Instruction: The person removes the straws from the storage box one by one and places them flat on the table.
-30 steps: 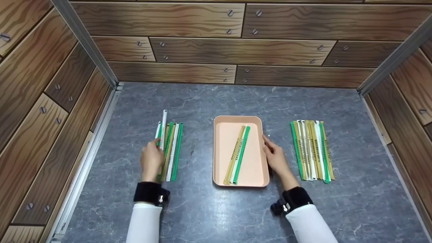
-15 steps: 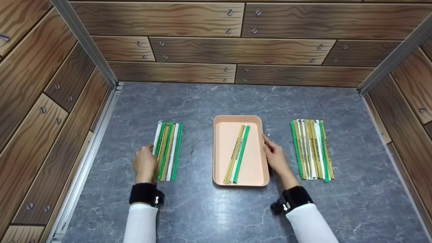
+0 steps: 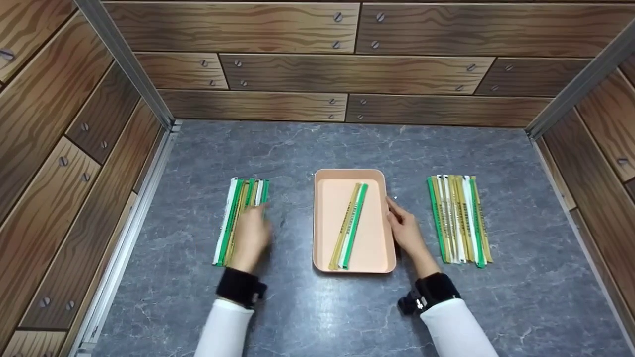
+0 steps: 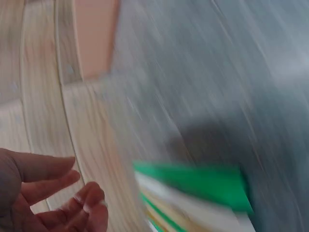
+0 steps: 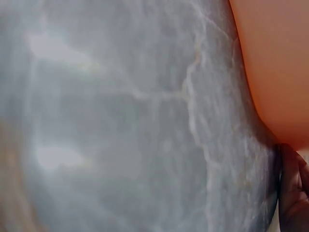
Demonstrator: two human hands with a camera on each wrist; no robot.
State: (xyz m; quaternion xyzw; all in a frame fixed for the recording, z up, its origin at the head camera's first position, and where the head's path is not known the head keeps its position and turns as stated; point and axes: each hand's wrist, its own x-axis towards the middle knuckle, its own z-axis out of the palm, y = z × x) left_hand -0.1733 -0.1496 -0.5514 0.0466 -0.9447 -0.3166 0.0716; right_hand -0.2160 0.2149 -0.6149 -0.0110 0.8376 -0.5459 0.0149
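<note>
My left hand, blurred, is over the right part of a row of slim wrapped straws in green, white and gold. Its fingers are loosely bent with nothing between them in the left wrist view, apart from the green straw at the row's edge. My right hand touches the right wall of a peach tray with its fingertips, and its lower fingers are partly hidden. Inside the tray a few wrapped straws lie aslant, gold, white and green side by side.
Another row of wrapped straws lies to the right of the tray. The grey marbled tabletop is bounded by wood-patterned walls at the back and both sides.
My left hand held up a white straw, set it down at the row's left edge, let go and moved right across the row. The right hand and the tray stay put.
</note>
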